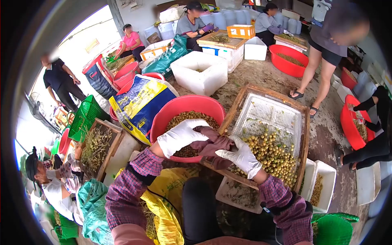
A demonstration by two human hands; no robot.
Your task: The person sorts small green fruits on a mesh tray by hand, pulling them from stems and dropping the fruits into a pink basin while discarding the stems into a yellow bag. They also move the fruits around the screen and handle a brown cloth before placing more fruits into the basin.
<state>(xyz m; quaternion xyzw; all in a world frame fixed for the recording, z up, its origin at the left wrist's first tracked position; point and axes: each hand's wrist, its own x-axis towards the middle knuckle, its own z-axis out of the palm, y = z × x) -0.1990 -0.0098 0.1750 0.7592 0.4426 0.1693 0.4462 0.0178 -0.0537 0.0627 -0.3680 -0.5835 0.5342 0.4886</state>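
A crumpled maroon cloth (210, 145) is stretched between my two gloved hands. My left hand (181, 138), in a white glove, grips its left part above the near side of a red basin (161, 118). My right hand (241, 157), also white-gloved, pinches the cloth's right side over the edge of a wood-framed mesh tray (261, 110). Round yellow-green fruits (271, 157) cover the near half of that tray. Smaller brownish fruits (192, 118) lie in the basin, partly hidden by my left hand.
A blue-and-yellow sack (143, 104) leans beside the basin. Beyond it stands a white foam box (199, 73). Yellow sacking (167, 204) lies near my legs. A person (326, 45) stands past the tray; another person (53, 179) works at the left. Several others sit behind.
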